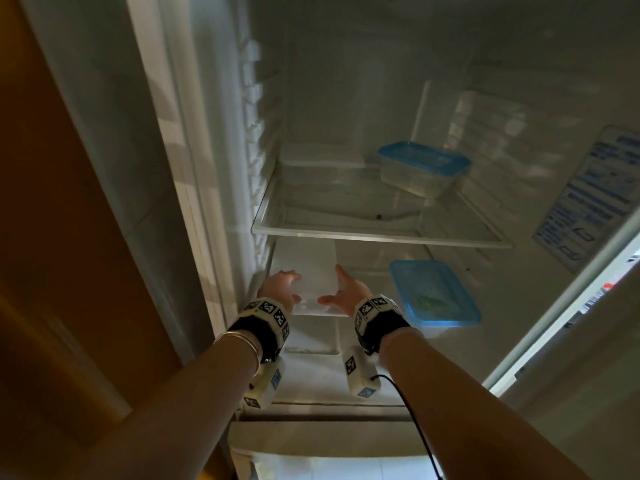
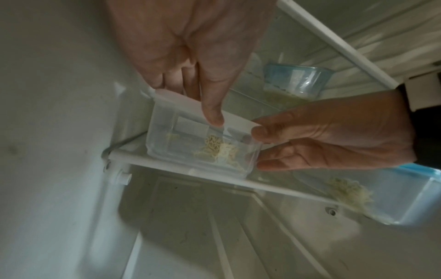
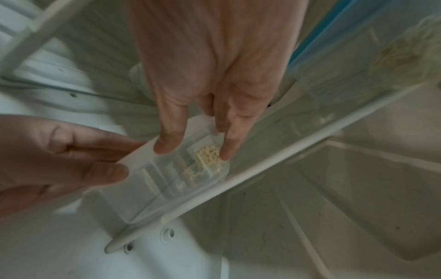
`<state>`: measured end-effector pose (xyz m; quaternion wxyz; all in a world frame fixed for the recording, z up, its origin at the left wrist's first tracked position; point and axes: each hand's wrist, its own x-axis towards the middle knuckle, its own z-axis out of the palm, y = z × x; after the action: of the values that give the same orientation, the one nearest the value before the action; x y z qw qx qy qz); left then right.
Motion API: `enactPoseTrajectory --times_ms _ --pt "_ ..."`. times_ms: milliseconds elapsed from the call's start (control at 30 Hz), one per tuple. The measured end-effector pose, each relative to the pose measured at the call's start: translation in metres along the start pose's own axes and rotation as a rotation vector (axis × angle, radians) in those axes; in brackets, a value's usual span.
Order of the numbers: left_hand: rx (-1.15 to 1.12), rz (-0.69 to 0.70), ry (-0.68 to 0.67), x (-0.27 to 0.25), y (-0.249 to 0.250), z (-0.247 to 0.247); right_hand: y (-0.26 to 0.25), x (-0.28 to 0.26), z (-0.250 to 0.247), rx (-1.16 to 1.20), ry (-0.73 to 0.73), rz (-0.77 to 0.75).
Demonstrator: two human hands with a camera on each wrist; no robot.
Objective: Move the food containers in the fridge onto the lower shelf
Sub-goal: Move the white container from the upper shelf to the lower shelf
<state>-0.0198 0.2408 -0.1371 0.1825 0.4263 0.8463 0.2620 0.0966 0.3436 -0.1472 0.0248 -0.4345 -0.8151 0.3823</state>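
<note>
A blue-printed label sticker (image 1: pixel 585 199) clings to the wall at right of frame, opposite a brown wooden panel (image 1: pixel 69 237) at left.

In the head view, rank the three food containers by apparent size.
1. Blue-lidded container on the lower shelf, nearest the camera, which inflates it.
2. Blue-lidded container on the upper shelf.
3. White-lidded container; both hands partly hide it, so unsure.
</note>
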Motion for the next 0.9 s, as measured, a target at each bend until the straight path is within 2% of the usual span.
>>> enactPoseTrajectory --times_ms 333,567,900 --pt "0.051 -0.027 0.026 0.006 0.002 -0.005 -0.006 0.013 0.002 0.010 -0.016 0.017" --pt "0.063 -0.045 -0.024 -0.002 0.004 -0.008 -0.007 0.005 0.002 -0.008 -0.033 0.040" --pt "0.109 0.012 -0.111 -0.036 0.027 -0.032 -0.032 -0.057 -0.028 -0.290 0.029 0.002"
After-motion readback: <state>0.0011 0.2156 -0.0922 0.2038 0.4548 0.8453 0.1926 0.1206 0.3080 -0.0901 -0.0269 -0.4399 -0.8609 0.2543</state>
